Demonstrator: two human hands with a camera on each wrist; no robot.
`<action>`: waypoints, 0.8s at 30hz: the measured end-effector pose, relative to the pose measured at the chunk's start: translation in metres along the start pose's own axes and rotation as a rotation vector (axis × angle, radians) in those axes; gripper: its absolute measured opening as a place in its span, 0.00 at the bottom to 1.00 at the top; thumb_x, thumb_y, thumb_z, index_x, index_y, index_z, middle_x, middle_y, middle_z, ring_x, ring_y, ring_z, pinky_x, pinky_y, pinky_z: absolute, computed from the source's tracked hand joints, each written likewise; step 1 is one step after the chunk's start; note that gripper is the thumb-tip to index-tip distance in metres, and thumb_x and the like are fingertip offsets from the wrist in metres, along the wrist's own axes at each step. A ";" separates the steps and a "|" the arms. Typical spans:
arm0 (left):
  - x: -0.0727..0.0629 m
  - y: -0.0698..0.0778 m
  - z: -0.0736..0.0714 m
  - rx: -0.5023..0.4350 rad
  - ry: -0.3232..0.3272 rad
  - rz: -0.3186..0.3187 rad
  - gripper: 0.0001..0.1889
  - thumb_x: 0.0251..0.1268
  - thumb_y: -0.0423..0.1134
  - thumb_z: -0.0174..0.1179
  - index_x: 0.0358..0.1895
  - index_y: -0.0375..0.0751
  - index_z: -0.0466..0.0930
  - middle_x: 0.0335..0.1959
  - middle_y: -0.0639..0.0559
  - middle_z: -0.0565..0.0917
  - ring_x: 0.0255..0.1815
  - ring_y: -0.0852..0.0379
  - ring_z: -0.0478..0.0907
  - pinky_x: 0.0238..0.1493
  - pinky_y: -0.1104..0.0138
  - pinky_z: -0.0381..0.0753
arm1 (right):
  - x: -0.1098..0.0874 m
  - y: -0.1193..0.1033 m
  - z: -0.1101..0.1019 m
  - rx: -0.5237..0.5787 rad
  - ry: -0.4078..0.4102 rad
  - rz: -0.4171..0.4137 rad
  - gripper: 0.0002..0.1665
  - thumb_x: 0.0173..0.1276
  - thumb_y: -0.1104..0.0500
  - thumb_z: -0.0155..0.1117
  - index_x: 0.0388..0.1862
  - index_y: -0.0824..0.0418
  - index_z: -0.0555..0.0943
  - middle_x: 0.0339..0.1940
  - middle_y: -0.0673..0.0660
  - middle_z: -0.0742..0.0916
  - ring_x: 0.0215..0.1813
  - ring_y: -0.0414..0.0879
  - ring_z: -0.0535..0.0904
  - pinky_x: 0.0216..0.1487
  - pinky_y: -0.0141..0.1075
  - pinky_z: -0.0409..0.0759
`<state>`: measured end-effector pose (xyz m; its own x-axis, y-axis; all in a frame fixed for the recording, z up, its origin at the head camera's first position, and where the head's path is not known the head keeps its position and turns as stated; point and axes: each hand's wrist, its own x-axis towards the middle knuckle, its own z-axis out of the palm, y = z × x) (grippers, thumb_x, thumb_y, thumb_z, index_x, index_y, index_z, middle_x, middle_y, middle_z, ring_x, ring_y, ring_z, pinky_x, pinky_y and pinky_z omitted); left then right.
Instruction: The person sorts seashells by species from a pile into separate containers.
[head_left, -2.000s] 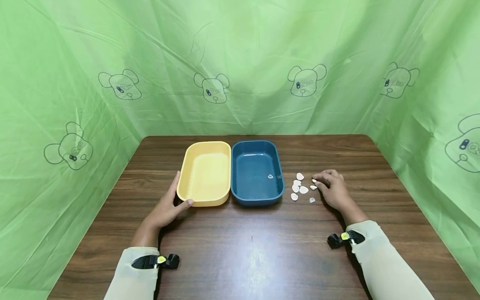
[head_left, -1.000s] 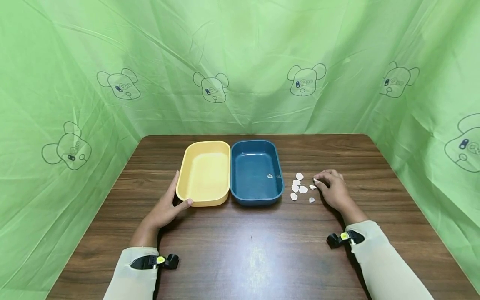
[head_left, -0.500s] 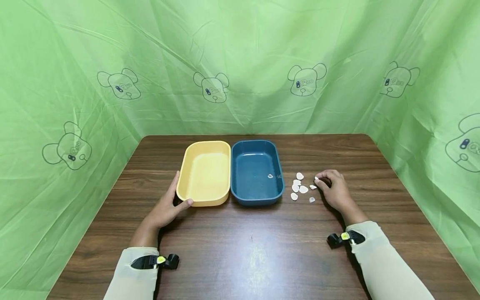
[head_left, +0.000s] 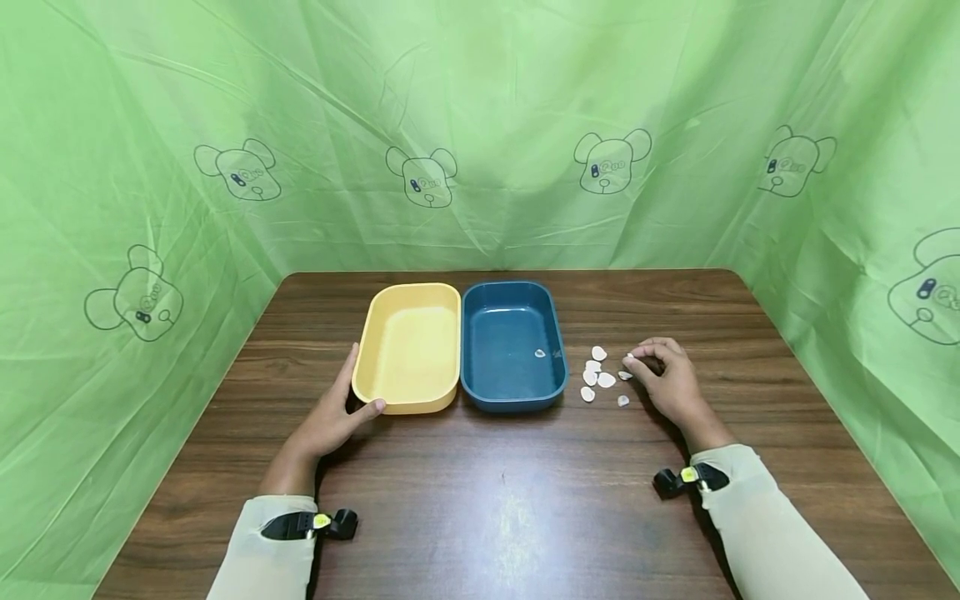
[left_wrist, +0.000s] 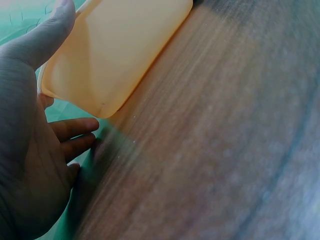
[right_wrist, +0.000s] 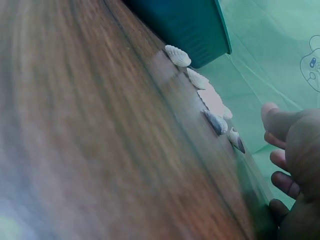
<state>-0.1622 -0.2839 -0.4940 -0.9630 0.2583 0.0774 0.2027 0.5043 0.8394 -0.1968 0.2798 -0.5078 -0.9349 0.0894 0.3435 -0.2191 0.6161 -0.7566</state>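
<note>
At the near left corner of the yellow tray (head_left: 407, 407), my left hand (head_left: 330, 421) grips with the thumb on the front rim and fingers along the left side. My right hand (head_left: 670, 385) pinches a small white seashell (head_left: 631, 357) between thumb and index finger, just above the table. The left wrist view shows the thumb against the tray wall. In the right wrist view the pinched shell is hidden. Several ribbed white seashells (head_left: 606, 380) lie loosely grouped left of this hand; a darker shell (right_wrist: 216, 122) is among them.
A dark blue tray (head_left: 516, 405) stands right against the yellow one, with one small shell (head_left: 540, 353) inside near its right wall. Both trays sit on a brown wooden table (head_left: 450, 500). A green curtain (head_left: 510, 225) encloses the back and sides.
The right hand has picked up a seashell from the right edge of the group and lifted it slightly. The left hand and both trays stay in place.
</note>
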 end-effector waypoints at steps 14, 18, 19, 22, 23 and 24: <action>-0.001 0.000 -0.001 0.004 0.000 -0.002 0.62 0.73 0.41 0.73 0.92 0.62 0.29 0.93 0.38 0.41 0.92 0.32 0.40 0.85 0.30 0.43 | -0.003 -0.011 0.005 0.055 0.039 -0.122 0.06 0.66 0.68 0.80 0.36 0.67 0.88 0.52 0.67 0.86 0.57 0.47 0.74 0.59 0.32 0.63; -0.001 0.000 -0.001 0.001 0.001 0.000 0.62 0.73 0.41 0.73 0.92 0.61 0.29 0.93 0.38 0.41 0.92 0.32 0.40 0.85 0.30 0.43 | -0.005 -0.015 0.008 0.082 0.004 -0.116 0.06 0.67 0.67 0.80 0.37 0.67 0.88 0.53 0.67 0.86 0.57 0.44 0.75 0.58 0.31 0.68; -0.001 0.000 -0.001 0.000 0.001 0.000 0.62 0.73 0.41 0.73 0.92 0.61 0.29 0.93 0.38 0.41 0.92 0.32 0.40 0.85 0.30 0.43 | -0.006 -0.016 0.009 0.088 -0.005 -0.114 0.06 0.68 0.67 0.80 0.38 0.67 0.88 0.53 0.66 0.86 0.56 0.42 0.75 0.57 0.30 0.69; -0.001 0.000 -0.001 -0.004 0.000 0.000 0.62 0.73 0.41 0.73 0.92 0.61 0.29 0.93 0.38 0.41 0.92 0.32 0.40 0.85 0.30 0.43 | -0.006 -0.019 0.012 0.097 -0.016 -0.129 0.06 0.67 0.68 0.80 0.38 0.67 0.89 0.53 0.67 0.86 0.56 0.38 0.75 0.56 0.28 0.71; -0.001 0.000 0.000 -0.004 0.000 0.001 0.62 0.74 0.41 0.73 0.92 0.61 0.29 0.93 0.37 0.40 0.93 0.32 0.40 0.85 0.31 0.43 | -0.007 -0.020 0.013 0.099 -0.016 -0.135 0.06 0.67 0.68 0.80 0.38 0.68 0.89 0.53 0.67 0.86 0.56 0.38 0.75 0.54 0.28 0.72; 0.000 0.000 0.000 -0.004 0.001 0.001 0.62 0.73 0.41 0.73 0.92 0.62 0.29 0.93 0.37 0.40 0.93 0.33 0.40 0.85 0.31 0.43 | -0.007 -0.022 0.014 0.097 -0.014 -0.140 0.06 0.67 0.68 0.80 0.38 0.67 0.89 0.52 0.67 0.86 0.55 0.39 0.76 0.53 0.28 0.72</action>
<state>-0.1618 -0.2843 -0.4940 -0.9629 0.2580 0.0785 0.2029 0.5011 0.8413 -0.1897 0.2548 -0.5016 -0.8971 -0.0037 0.4418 -0.3728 0.5430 -0.7524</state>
